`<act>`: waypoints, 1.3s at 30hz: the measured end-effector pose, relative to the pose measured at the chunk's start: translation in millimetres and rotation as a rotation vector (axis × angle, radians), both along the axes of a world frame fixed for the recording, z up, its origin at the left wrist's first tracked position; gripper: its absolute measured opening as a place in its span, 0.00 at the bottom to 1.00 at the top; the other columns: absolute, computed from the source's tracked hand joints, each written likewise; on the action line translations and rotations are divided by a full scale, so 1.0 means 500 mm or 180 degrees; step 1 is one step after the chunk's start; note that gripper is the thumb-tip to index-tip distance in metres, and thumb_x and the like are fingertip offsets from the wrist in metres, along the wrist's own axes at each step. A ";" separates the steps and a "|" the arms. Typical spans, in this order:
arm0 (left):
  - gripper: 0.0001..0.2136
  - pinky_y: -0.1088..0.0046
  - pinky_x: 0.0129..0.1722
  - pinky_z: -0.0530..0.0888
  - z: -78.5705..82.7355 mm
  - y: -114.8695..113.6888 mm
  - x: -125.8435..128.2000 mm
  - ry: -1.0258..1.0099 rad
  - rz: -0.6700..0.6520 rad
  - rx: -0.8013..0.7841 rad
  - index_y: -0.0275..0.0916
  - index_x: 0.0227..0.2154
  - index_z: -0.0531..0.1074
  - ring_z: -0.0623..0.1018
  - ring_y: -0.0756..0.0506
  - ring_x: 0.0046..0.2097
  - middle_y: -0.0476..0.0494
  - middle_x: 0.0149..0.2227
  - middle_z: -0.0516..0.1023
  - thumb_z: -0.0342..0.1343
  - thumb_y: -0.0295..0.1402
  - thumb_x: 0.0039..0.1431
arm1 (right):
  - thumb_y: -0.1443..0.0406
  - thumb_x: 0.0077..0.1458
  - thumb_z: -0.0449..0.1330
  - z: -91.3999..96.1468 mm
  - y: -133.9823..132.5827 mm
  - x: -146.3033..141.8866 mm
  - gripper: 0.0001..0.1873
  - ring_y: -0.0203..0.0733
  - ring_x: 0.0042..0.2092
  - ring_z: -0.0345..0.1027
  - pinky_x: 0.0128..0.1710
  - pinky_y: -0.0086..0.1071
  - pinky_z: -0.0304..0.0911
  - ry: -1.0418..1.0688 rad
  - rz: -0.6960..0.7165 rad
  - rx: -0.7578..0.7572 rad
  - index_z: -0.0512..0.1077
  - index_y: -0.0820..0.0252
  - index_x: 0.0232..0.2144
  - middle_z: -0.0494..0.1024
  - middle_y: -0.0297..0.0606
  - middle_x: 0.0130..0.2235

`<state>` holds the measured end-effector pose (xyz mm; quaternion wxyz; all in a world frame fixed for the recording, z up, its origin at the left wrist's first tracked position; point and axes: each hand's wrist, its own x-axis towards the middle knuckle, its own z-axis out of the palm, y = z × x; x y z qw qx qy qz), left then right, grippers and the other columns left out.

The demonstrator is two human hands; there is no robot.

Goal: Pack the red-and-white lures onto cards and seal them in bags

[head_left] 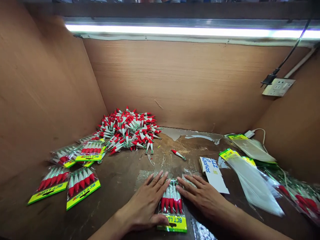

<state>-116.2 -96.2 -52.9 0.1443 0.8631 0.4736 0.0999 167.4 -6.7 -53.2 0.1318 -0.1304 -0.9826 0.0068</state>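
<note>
A clear packet of red-and-white fishing lures (171, 201) lies flat on the table in front of me, its yellow and green header card toward me. My left hand (150, 200) rests along the packet's left side, fingers stretched out, with the thumb on the header card. On the other side my right hand (197, 191) lies flat, fingers spread, its fingertips touching the packet's upper right edge. The lures sit side by side, red ends toward the card. The packet's far end is partly covered by the fingertips.
A heap of loose lures (130, 128) lies at the back left. Filled packets (81, 181) are spread at the left. One single lure (178, 154) lies mid-table. On the right are a handwritten card (215, 175), empty bags (252, 183) and more bagged lures (306, 200). A plug (268, 80) hangs by the outlet.
</note>
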 end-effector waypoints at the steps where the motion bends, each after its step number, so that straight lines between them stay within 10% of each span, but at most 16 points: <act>1: 0.52 0.45 0.68 0.45 0.003 0.001 0.008 -0.0002 0.0016 -0.0011 0.45 0.71 0.34 0.43 0.29 0.71 0.38 0.73 0.35 0.55 0.63 0.53 | 0.69 0.59 0.58 0.014 0.003 0.006 0.33 0.53 0.65 0.57 0.61 0.49 0.60 -0.0046 -0.0009 -0.0133 0.60 0.48 0.64 0.59 0.38 0.68; 5: 0.55 0.40 0.66 0.47 0.006 0.020 0.046 -0.0041 -0.0097 -0.0154 0.49 0.71 0.38 0.48 0.26 0.70 0.36 0.73 0.40 0.60 0.62 0.46 | 0.66 0.57 0.60 0.023 0.039 0.047 0.36 0.56 0.68 0.52 0.62 0.53 0.57 -0.0037 -0.0838 -0.0355 0.58 0.47 0.66 0.51 0.40 0.71; 12: 0.50 0.46 0.67 0.47 0.055 0.009 0.028 0.0013 0.0356 0.0455 0.48 0.69 0.48 0.65 0.30 0.63 0.38 0.65 0.63 0.65 0.51 0.45 | 0.72 0.53 0.51 -0.115 0.107 0.178 0.41 0.57 0.66 0.58 0.61 0.52 0.61 0.0409 -0.1918 -0.0296 0.53 0.48 0.69 0.56 0.41 0.69; 16: 0.41 0.48 0.66 0.50 0.129 0.015 -0.160 0.0291 0.1388 0.1212 0.47 0.69 0.50 0.65 0.32 0.62 0.39 0.63 0.64 0.60 0.48 0.55 | 0.65 0.60 0.52 -0.055 0.112 0.204 0.32 0.58 0.61 0.65 0.60 0.53 0.63 0.1374 -0.2057 -0.0869 0.60 0.46 0.66 0.68 0.40 0.63; 20: 0.40 0.42 0.62 0.55 0.173 0.038 -0.395 0.0942 0.2726 0.1703 0.38 0.67 0.55 0.63 0.25 0.62 0.30 0.63 0.63 0.58 0.51 0.56 | 0.56 0.63 0.54 0.010 0.072 0.143 0.27 0.56 0.52 0.74 0.48 0.46 0.73 0.1699 -0.1696 -0.3010 0.64 0.50 0.63 0.72 0.44 0.60; 22: 0.38 0.36 0.60 0.52 0.171 0.058 -0.434 0.1061 0.3160 0.1886 0.33 0.67 0.54 0.57 0.20 0.65 0.25 0.66 0.56 0.55 0.50 0.60 | 0.55 0.63 0.54 0.006 0.059 0.087 0.29 0.53 0.48 0.76 0.44 0.45 0.73 0.1530 -0.1219 -0.3960 0.61 0.53 0.64 0.75 0.46 0.56; 25: 0.37 0.41 0.64 0.52 0.148 0.087 -0.348 0.0750 0.2837 0.2170 0.34 0.68 0.51 0.50 0.23 0.69 0.27 0.70 0.46 0.54 0.48 0.62 | 0.56 0.60 0.58 -0.013 0.084 0.000 0.27 0.52 0.50 0.73 0.50 0.46 0.68 0.1477 -0.1225 -0.3391 0.67 0.59 0.59 0.77 0.48 0.52; 28: 0.37 0.52 0.66 0.57 0.113 0.101 -0.168 0.0149 0.1325 0.1542 0.46 0.69 0.48 0.57 0.34 0.68 0.38 0.69 0.55 0.56 0.48 0.62 | 0.61 0.61 0.55 -0.010 0.153 -0.079 0.19 0.53 0.51 0.69 0.54 0.49 0.61 0.1227 -0.1375 -0.1874 0.73 0.59 0.52 0.77 0.48 0.50; 31: 0.51 0.50 0.66 0.58 0.076 0.105 -0.029 -0.0057 -0.0137 0.0456 0.50 0.70 0.45 0.56 0.32 0.69 0.41 0.70 0.53 0.65 0.55 0.48 | 0.65 0.60 0.58 0.000 0.218 -0.154 0.14 0.55 0.52 0.67 0.56 0.48 0.57 0.1069 -0.1347 -0.1540 0.74 0.60 0.48 0.78 0.46 0.47; 39: 0.46 0.52 0.57 0.69 0.020 0.109 -0.024 -0.0454 0.0093 0.0146 0.54 0.67 0.51 0.71 0.34 0.57 0.40 0.59 0.68 0.69 0.45 0.47 | 0.64 0.59 0.59 0.033 0.291 -0.174 0.26 0.42 0.38 0.71 0.41 0.36 0.67 0.1536 -0.1060 -0.2459 0.64 0.57 0.60 0.77 0.40 0.40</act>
